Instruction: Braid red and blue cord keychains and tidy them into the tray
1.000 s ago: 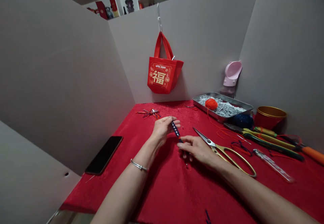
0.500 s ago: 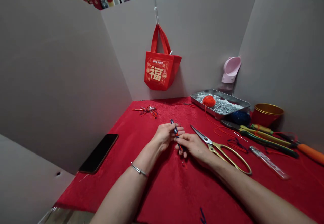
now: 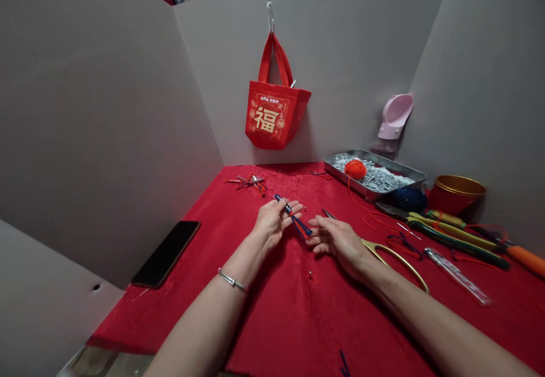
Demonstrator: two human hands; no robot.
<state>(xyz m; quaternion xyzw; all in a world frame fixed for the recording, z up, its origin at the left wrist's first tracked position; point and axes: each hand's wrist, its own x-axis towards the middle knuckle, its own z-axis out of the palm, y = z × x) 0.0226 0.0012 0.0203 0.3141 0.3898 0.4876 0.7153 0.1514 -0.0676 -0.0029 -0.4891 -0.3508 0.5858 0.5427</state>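
The left hand point(image 3: 272, 223) pinches a blue cord point(image 3: 298, 223) between thumb and fingers, its length slanting down rightward, one stretch hidden by the fingers. The open right hand point(image 3: 336, 242) holds nothing, just beside the cord's split end, covering part of the scissors point(image 3: 395, 256).

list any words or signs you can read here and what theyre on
"福", large gold character on the front of the red bag
Line of small print above it on the bag: too small to read
Small marks either side of it: too blurred to read
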